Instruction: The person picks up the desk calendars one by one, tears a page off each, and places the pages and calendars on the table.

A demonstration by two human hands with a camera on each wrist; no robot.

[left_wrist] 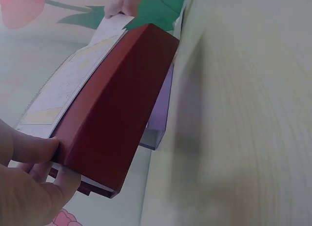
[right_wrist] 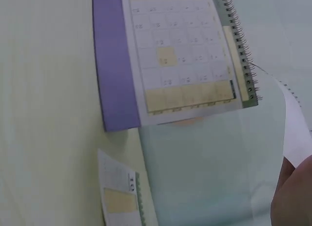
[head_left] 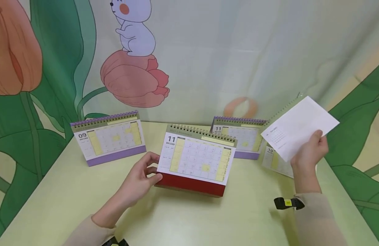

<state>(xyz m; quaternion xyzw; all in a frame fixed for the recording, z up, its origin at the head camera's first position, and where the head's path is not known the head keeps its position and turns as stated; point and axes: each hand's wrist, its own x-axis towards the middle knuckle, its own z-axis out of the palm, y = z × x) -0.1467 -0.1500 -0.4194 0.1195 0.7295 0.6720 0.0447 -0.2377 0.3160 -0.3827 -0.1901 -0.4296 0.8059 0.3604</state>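
Observation:
My left hand (head_left: 141, 177) grips the lower left corner of a red-based desk calendar (head_left: 197, 157), thumb in front and fingers behind. Its spiral-bound page reads 11. In the left wrist view the red base (left_wrist: 114, 104) stands tilted, with a shadow on the table beside it. My right hand (head_left: 309, 153) pinches a calendar page (head_left: 300, 126) at its lower right edge, blank white side mostly facing me, small print in one corner. This page is raised above the table, right of the red calendar. Only part of the right hand (right_wrist: 295, 197) shows in the right wrist view.
A purple-based calendar showing 09 (head_left: 110, 140) stands at the left. Another purple-based calendar showing 11 (head_left: 246, 136) stands behind the red one, partly covered. A page marked 10 (head_left: 271, 159) is below the right hand. Behind the table (head_left: 189, 222) hangs a printed curtain (head_left: 201, 68).

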